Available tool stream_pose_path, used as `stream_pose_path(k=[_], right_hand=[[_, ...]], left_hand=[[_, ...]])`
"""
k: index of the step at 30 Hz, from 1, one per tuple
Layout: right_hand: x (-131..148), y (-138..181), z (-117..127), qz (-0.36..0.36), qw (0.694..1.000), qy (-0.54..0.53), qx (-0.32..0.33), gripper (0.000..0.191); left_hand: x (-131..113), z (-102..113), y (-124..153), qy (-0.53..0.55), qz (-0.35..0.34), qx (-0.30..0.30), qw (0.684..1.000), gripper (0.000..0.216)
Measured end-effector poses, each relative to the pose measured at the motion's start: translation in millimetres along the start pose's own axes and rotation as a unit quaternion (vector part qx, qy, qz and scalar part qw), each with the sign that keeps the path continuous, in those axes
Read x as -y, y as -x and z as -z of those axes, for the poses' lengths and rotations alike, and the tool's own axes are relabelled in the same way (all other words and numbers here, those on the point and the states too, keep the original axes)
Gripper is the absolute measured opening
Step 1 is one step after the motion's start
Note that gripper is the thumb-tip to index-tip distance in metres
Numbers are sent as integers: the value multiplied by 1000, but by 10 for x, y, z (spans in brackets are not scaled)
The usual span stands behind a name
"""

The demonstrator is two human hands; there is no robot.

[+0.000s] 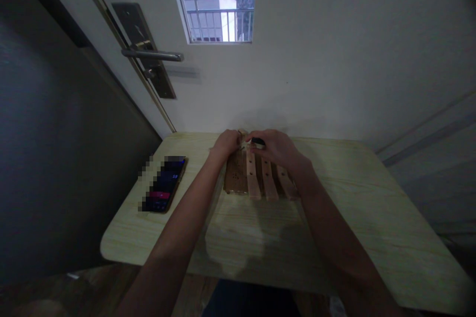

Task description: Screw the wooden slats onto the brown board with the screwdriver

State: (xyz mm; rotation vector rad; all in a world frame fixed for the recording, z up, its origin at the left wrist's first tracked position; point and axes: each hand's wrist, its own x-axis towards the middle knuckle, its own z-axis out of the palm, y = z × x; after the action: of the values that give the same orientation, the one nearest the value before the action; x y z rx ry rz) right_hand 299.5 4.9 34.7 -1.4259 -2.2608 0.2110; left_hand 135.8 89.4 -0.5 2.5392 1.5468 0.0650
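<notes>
A brown flat piece [235, 176], like a board or a wrapped pack, lies on the table in front of me. Over its right part run pale wooden strips [253, 183] with dark holes, their near ends reaching past its front edge. My left hand [227, 142] is at the far left corner, fingers bent closed around something small that I cannot make out. Between the closed fingers of my right hand [277, 146] shows a small black object [258, 142], its kind unclear. This hand is above the strips' far ends and covers part of them.
All of this rests on a pale wood-grain table [353, 208] with rounded corners. On its left lies a phone [165, 185] with a lit screen. Behind the table's far edge stands a white door [316, 59] with a metal handle [154, 54] and a window [219, 5].
</notes>
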Motion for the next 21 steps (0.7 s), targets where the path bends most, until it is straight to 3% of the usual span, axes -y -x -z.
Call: stream_pose_path(k=[21], right_hand=[[41,0,37,-10,1000,-5,5,23]], left_hand=[[88,-68,-66,49,-17,-2,999,20]])
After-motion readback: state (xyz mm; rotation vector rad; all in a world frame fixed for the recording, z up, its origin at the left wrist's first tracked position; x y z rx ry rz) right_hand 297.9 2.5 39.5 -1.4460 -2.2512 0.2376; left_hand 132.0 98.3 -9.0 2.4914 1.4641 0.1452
